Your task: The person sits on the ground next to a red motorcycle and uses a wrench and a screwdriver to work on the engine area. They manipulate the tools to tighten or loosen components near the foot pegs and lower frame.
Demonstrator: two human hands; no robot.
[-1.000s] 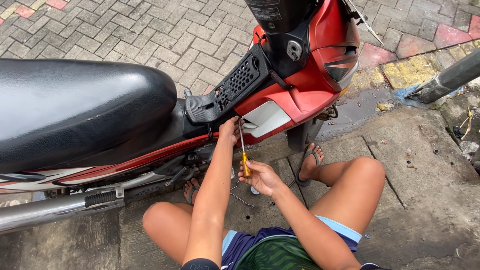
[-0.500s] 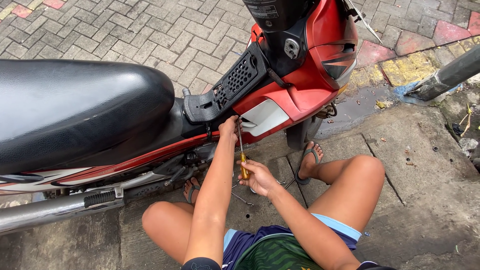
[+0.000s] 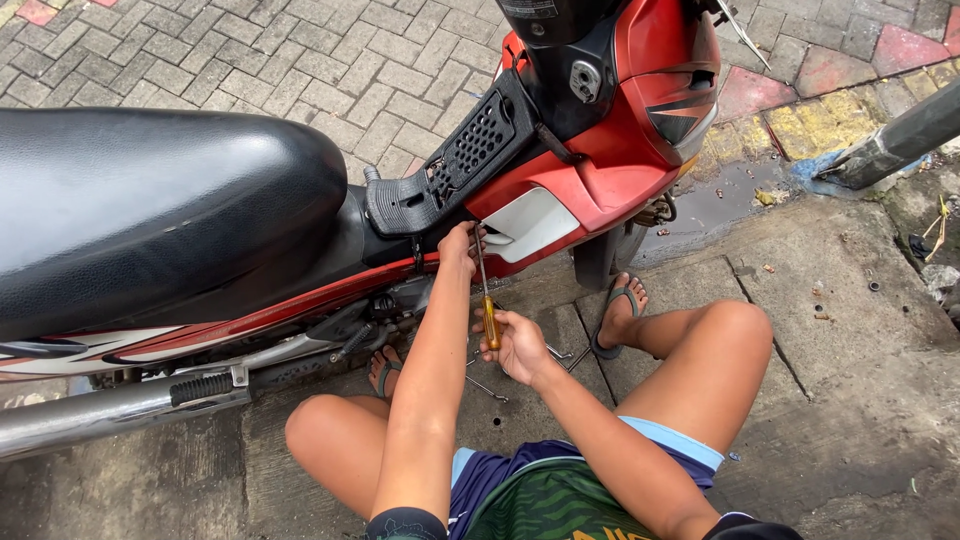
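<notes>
Since the earlier frames little has shifted: both hands stay on the screwdriver (image 3: 484, 300), and the view has only drifted slightly, with the shaft a touch more upright. The left hand (image 3: 460, 245) is up at the tip, its fingers pinched around the thin metal shaft where it meets the lower edge of the red motorbike (image 3: 600, 175) fairing, just beside the white panel (image 3: 530, 222). The right hand (image 3: 520, 345) sits at 6 o'clock from it, fingers curled closed around the yellow handle.

The black seat (image 3: 150, 210) fills the 9 o'clock side, and the black perforated footboard cover (image 3: 465, 150) lies at 12 o'clock from the left hand. The chrome exhaust pipe (image 3: 100, 415) runs along at 8 o'clock. The person squats on the concrete ground (image 3: 850, 380), knees spread, a sandalled foot (image 3: 620, 310) at 3 o'clock from the right hand. A few small metal tools (image 3: 485, 388) lie on the ground beneath the hands, partly hidden by the forearms.

The screwdriver is slim, nearly vertical, with a steel shaft and a translucent amber-yellow handle.
</notes>
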